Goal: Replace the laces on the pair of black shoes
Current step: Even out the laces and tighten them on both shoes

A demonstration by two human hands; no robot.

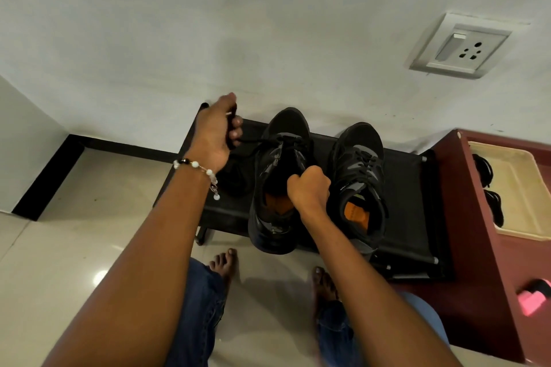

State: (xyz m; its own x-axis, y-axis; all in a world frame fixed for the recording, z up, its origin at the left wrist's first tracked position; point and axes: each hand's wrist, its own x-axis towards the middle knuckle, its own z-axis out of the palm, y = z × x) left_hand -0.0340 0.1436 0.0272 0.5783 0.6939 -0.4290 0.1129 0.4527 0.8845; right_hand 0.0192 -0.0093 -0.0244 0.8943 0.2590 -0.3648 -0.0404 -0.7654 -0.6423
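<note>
Two black shoes stand side by side on a low black rack (405,188), toes to the wall. My right hand (308,188) grips the tongue of the left shoe (275,217), whose orange insole shows. My left hand (216,134), with a bead bracelet at the wrist, pinches a black lace (252,140) and holds it taut, out to the left of that shoe's eyelets. The right shoe (360,179) is laced and nobody touches it.
A dark red cabinet (474,247) stands right of the rack. On it a cream tray (518,188) holds coiled black laces (484,167), and a pink object (532,301) lies nearer me. A wall socket (460,46) is above. My bare feet are on the tiled floor.
</note>
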